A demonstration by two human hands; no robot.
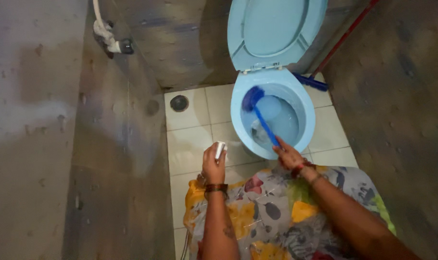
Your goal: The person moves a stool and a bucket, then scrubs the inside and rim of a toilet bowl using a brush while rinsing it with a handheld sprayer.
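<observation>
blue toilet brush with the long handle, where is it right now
The blue toilet brush is right of centre, its head inside the light blue toilet bowl, held by the right hand.

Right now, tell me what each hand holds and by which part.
Right hand grips the blue brush by the handle's end. Left hand holds a small white object around its lower part; what it is cannot be told.

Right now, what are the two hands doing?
Left hand: closed around a small white object.
Right hand: closed on the blue toilet brush handle.
</observation>
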